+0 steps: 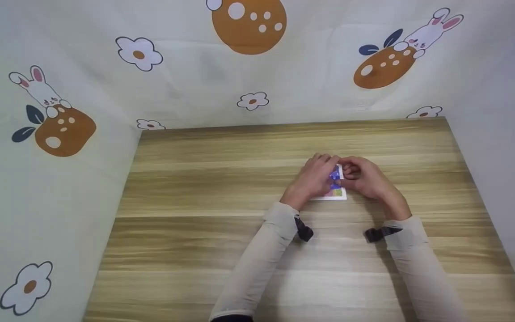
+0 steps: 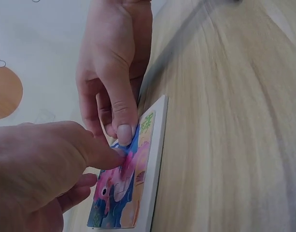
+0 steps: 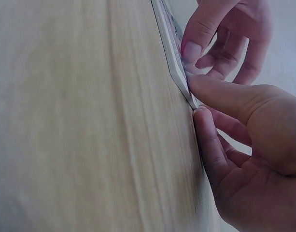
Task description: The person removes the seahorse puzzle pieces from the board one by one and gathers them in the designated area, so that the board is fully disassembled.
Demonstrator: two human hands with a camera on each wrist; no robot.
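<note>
A small white-bordered picture puzzle (image 2: 123, 188) with a pink sea creature on blue lies on the wooden table. Both hands meet over it, hiding much of its face. The left hand (image 1: 315, 176) covers its left part, thumb pressing down on the picture and curled fingers reaching over the far side. At the right edge, the right hand (image 1: 367, 179) pinches the board, thumb on top and index finger at the corner, as the right wrist view shows. The two thumb tips are close together on the blue area in the left wrist view.
The wood-grain table (image 1: 195, 179) extends to the left and in front of the hands. A pale curtain (image 1: 186, 80) printed with rabbits, oranges and flowers surrounds its back and sides. Each wrist carries a black strap mount (image 1: 303, 229) below the sleeve cuff.
</note>
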